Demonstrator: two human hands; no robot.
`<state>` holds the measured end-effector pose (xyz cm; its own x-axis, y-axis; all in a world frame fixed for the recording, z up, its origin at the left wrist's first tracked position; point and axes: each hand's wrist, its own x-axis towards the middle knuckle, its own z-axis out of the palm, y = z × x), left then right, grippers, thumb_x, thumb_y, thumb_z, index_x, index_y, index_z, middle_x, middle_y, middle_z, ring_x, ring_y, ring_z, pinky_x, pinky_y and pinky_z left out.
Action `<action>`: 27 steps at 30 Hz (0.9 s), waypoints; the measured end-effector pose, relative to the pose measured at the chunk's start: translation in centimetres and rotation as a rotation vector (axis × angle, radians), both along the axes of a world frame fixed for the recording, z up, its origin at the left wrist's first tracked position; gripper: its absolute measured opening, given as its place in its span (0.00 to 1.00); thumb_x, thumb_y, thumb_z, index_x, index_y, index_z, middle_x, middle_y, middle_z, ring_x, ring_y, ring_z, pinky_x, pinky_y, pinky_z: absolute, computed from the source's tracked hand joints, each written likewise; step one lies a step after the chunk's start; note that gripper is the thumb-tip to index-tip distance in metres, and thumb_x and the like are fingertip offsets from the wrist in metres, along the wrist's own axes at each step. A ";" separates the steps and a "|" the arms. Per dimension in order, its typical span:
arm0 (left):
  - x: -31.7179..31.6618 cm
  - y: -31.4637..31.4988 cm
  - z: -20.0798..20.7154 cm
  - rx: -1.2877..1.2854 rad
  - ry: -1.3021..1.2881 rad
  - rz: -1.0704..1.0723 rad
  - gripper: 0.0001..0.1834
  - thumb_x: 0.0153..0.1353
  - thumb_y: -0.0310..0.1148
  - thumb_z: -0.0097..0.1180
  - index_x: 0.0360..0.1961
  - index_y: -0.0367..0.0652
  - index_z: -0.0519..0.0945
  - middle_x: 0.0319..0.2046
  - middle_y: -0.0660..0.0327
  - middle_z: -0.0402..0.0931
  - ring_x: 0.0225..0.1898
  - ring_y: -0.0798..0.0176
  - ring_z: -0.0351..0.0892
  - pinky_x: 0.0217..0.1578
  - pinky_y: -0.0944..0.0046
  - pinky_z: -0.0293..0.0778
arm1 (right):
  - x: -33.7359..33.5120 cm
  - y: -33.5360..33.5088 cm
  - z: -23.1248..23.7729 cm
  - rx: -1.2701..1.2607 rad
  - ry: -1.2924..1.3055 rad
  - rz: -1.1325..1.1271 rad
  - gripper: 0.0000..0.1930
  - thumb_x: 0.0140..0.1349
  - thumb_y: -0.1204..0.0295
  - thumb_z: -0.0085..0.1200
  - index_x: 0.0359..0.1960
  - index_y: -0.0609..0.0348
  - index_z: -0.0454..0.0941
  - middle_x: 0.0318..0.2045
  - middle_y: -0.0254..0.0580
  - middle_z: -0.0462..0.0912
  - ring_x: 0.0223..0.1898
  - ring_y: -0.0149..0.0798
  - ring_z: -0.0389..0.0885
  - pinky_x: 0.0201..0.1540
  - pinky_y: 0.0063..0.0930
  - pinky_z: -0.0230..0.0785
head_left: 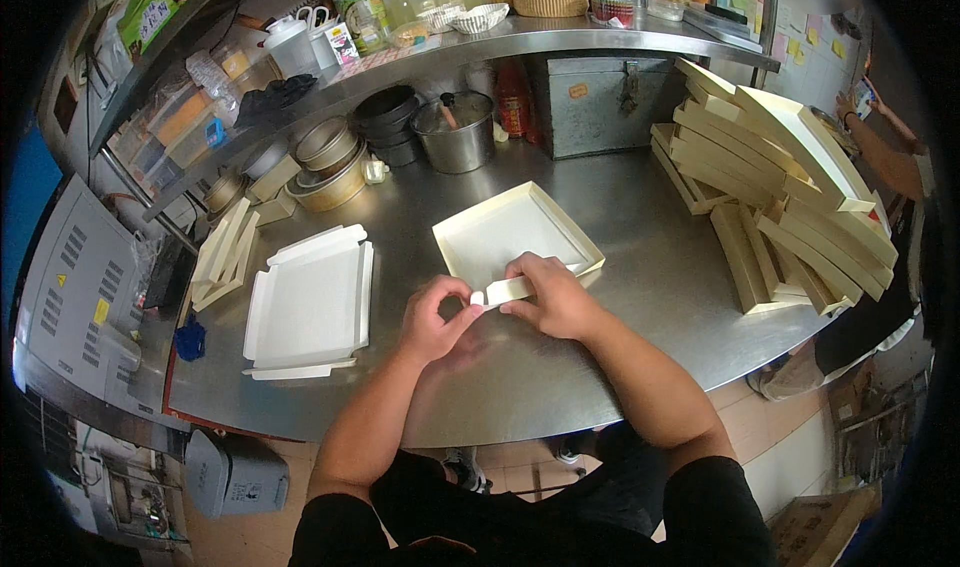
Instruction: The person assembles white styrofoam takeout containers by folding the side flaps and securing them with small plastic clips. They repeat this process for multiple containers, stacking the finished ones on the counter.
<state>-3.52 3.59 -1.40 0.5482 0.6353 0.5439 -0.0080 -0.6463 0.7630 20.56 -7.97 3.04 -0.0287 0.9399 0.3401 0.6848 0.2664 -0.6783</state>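
We are working at the near edge of a steel bench [620, 227], folding a cream cardboard box tray [515, 232] that is lying flat just beyond our hands. The tray is roughly square, so no long axis is showing clearly; it is sitting turned like a diamond, one corner pointing away from us and its nearest side facing us. Our left hand [438, 319] is pinching the near flap [508, 290] between thumb and fingers, and our right hand [552, 297] is closing on the same flap from the other end, fingers curled over it. The flap is running left to right between our hands, and our fingers are covering part of it, along with the tray's near corner.

To our left, one stack of unfolded white blanks [310, 307] is lying flat; we cannot count its sheets. Further left, a few folded pieces [225, 252] are leaning together. To the right, a pile of finished trays [780, 187] is leaning in rows, too overlapped to count. At the far right edge, another person's arm [885, 152] is partly cut off.
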 end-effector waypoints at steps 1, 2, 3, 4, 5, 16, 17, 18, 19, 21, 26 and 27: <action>-0.2 0.1 -0.9 -0.152 -0.076 0.017 0.12 0.58 0.30 0.80 0.34 0.39 0.86 0.42 0.59 0.88 0.43 0.59 0.88 0.49 0.60 0.83 | -0.3 0.1 -0.1 0.012 0.027 0.022 0.21 0.62 0.66 0.75 0.53 0.51 0.80 0.48 0.46 0.87 0.52 0.55 0.84 0.60 0.47 0.70; -0.1 0.1 -0.6 -0.093 -0.015 0.008 0.11 0.58 0.29 0.79 0.35 0.39 0.86 0.41 0.59 0.88 0.43 0.60 0.88 0.49 0.60 0.83 | -0.3 0.2 -0.4 0.021 0.053 0.035 0.21 0.61 0.67 0.75 0.52 0.51 0.80 0.47 0.45 0.86 0.52 0.54 0.84 0.59 0.47 0.70; -0.3 0.2 -0.1 -0.034 0.046 0.000 0.11 0.59 0.28 0.79 0.36 0.39 0.86 0.41 0.58 0.88 0.42 0.60 0.89 0.49 0.60 0.83 | -0.3 0.2 -0.7 0.031 0.079 0.049 0.20 0.61 0.68 0.76 0.52 0.51 0.79 0.47 0.45 0.86 0.52 0.54 0.84 0.59 0.46 0.71; -0.4 0.3 0.4 0.025 0.107 -0.008 0.10 0.60 0.27 0.78 0.38 0.39 0.86 0.41 0.58 0.88 0.42 0.60 0.89 0.49 0.60 0.83 | -0.1 0.4 -1.0 0.068 0.065 0.070 0.21 0.60 0.68 0.76 0.51 0.52 0.79 0.46 0.45 0.86 0.52 0.54 0.84 0.58 0.46 0.71; -0.4 -0.1 1.5 0.055 0.137 -0.051 0.09 0.61 0.26 0.76 0.38 0.39 0.86 0.40 0.58 0.89 0.42 0.59 0.89 0.48 0.60 0.83 | 0.0 0.5 -1.4 0.105 0.052 0.092 0.21 0.59 0.68 0.77 0.51 0.52 0.79 0.46 0.44 0.86 0.52 0.54 0.84 0.58 0.47 0.71; -0.7 -1.3 2.4 -0.121 0.535 -0.261 0.36 0.63 0.23 0.71 0.69 0.46 0.69 0.38 0.57 0.90 0.38 0.57 0.89 0.44 0.59 0.81 | -0.2 0.8 -2.5 -0.014 -0.110 0.269 0.26 0.55 0.67 0.79 0.54 0.51 0.79 0.46 0.44 0.89 0.53 0.57 0.86 0.57 0.50 0.75; -0.7 -1.4 2.2 -0.134 0.555 -0.256 0.36 0.63 0.23 0.72 0.69 0.47 0.69 0.38 0.57 0.90 0.38 0.57 0.88 0.43 0.59 0.81 | -0.4 0.5 -1.8 -0.104 -0.130 0.267 0.27 0.55 0.67 0.79 0.55 0.50 0.79 0.45 0.45 0.89 0.52 0.58 0.86 0.57 0.50 0.75; -0.6 -1.3 1.7 -0.173 0.478 -0.234 0.34 0.61 0.24 0.74 0.66 0.46 0.72 0.37 0.59 0.89 0.39 0.59 0.88 0.44 0.59 0.81 | -0.5 0.4 -1.4 -0.194 -0.150 0.266 0.28 0.56 0.66 0.79 0.56 0.50 0.79 0.44 0.45 0.90 0.51 0.59 0.86 0.56 0.51 0.76; -0.6 -1.1 1.1 -0.212 0.401 -0.211 0.32 0.60 0.25 0.76 0.64 0.45 0.75 0.37 0.61 0.89 0.41 0.61 0.87 0.46 0.59 0.80 | -0.3 0.6 -1.4 -0.204 -0.107 0.295 0.27 0.56 0.66 0.79 0.56 0.49 0.79 0.42 0.46 0.90 0.50 0.60 0.87 0.55 0.51 0.76; -0.7 -0.5 1.1 -0.043 0.401 -0.167 0.26 0.56 0.30 0.80 0.55 0.46 0.81 0.37 0.64 0.88 0.44 0.62 0.86 0.49 0.58 0.78 | 0.1 0.8 -1.4 -0.228 -0.017 0.349 0.27 0.58 0.66 0.78 0.57 0.49 0.78 0.39 0.47 0.89 0.48 0.61 0.88 0.54 0.52 0.77; -1.0 0.2 2.9 0.308 0.615 -0.157 0.13 0.52 0.45 0.83 0.29 0.52 0.91 0.36 0.68 0.88 0.47 0.60 0.83 0.60 0.52 0.69 | -0.3 0.4 -1.0 -0.198 -0.057 0.326 0.25 0.59 0.63 0.78 0.55 0.48 0.79 0.39 0.49 0.90 0.45 0.61 0.88 0.49 0.52 0.77; -0.9 0.0 3.2 0.322 0.651 -0.172 0.12 0.53 0.45 0.82 0.29 0.53 0.91 0.36 0.69 0.88 0.47 0.60 0.83 0.60 0.52 0.68 | -0.2 0.3 -1.4 -0.133 -0.043 0.315 0.24 0.59 0.63 0.78 0.54 0.48 0.80 0.39 0.49 0.90 0.45 0.61 0.89 0.48 0.52 0.76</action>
